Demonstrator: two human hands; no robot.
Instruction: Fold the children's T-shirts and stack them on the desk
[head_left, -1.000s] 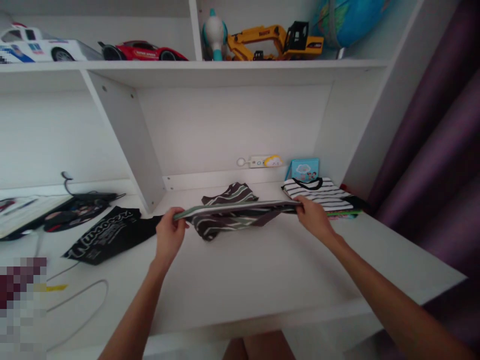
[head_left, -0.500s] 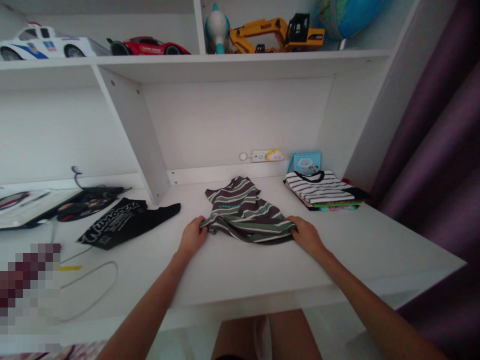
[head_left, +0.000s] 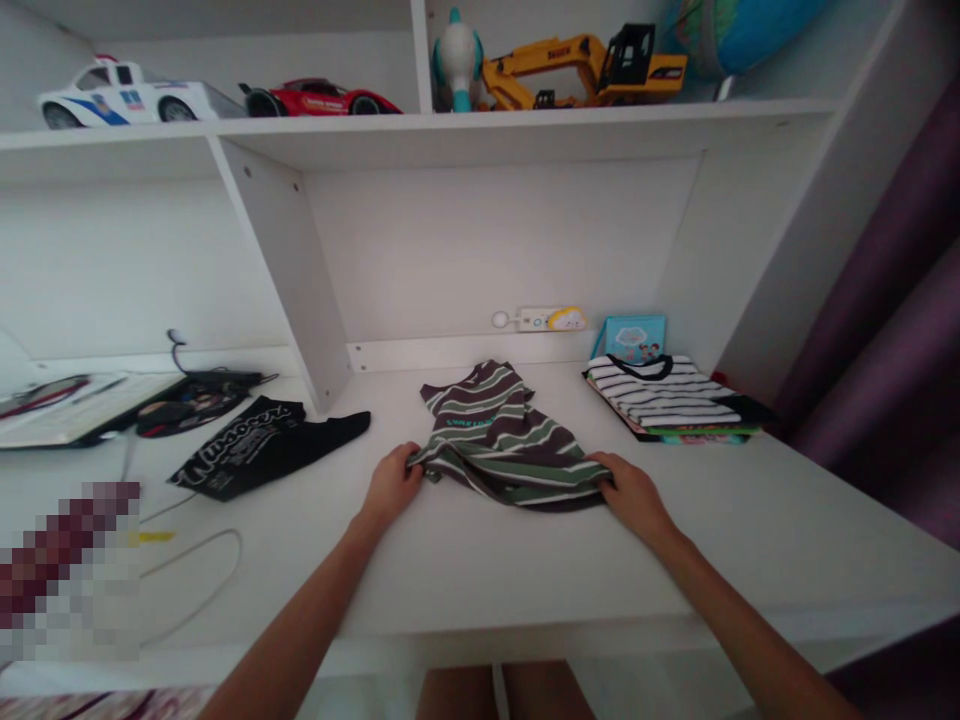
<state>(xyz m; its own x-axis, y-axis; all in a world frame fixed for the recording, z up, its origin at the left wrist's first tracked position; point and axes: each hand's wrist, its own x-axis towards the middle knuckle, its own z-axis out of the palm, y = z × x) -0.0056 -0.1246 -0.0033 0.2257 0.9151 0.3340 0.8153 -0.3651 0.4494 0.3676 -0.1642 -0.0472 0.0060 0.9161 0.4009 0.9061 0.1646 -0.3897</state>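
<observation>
A striped T-shirt (head_left: 510, 440) in dark brown, green and white lies rumpled on the white desk, its collar end toward the back wall. My left hand (head_left: 394, 485) pinches the near left corner of its hem. At the near right corner, my right hand (head_left: 634, 495) grips the hem between thumb and fingers. Between my hands the hem sags in folds. To the left lies a black garment (head_left: 259, 445) with white lettering. A folded white shirt with black stripes (head_left: 667, 390) rests on a pile at the right.
Behind the pile stands a blue desk calendar (head_left: 634, 338). A power strip (head_left: 534, 320) is on the back wall. An upright panel (head_left: 281, 270) divides the desk space. A loose cable (head_left: 236, 560) lies at the left. Overhead, a shelf (head_left: 525, 122) holds toy vehicles and a globe.
The whole view has shifted slightly, so the scene sits a little further right and lower. Both hands still hold the hem corners, and the T-shirt looks nearly the same.
</observation>
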